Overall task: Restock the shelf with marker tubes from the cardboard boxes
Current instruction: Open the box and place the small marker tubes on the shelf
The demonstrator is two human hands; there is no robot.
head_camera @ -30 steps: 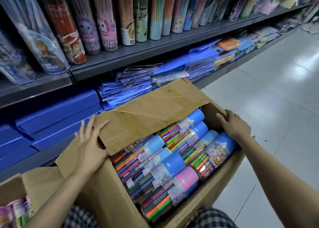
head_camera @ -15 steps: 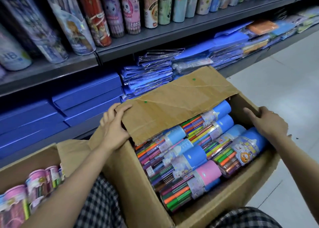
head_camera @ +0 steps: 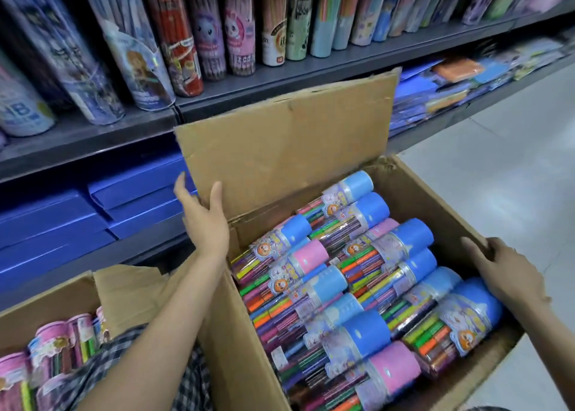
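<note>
Matt cardboard box [head_camera: 249, 333]; glossy plastic tubes [head_camera: 367, 289]

Grey metal shelving [head_camera: 311, 77] carries pencil tubes [head_camera: 183, 53] above blue folders [head_camera: 56, 224]; pale glossy tiled floor [head_camera: 513, 177] reflects light.

- Cardboard box [head_camera: 435, 211]: on floor before the shelf [head_camera: 280, 77], flap [head_camera: 286, 143] upright at its rear.
- Marker tubes [head_camera: 357, 286]: lying inside, stacked.
- Second box [head_camera: 46, 305]: left, holding tubes.

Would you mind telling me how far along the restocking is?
Done: the box flap stands open, exposing the marker tubes. In hand: the left hand is at the flap, the right hand grips the box wall. Left: every tube is still boxed.
</note>
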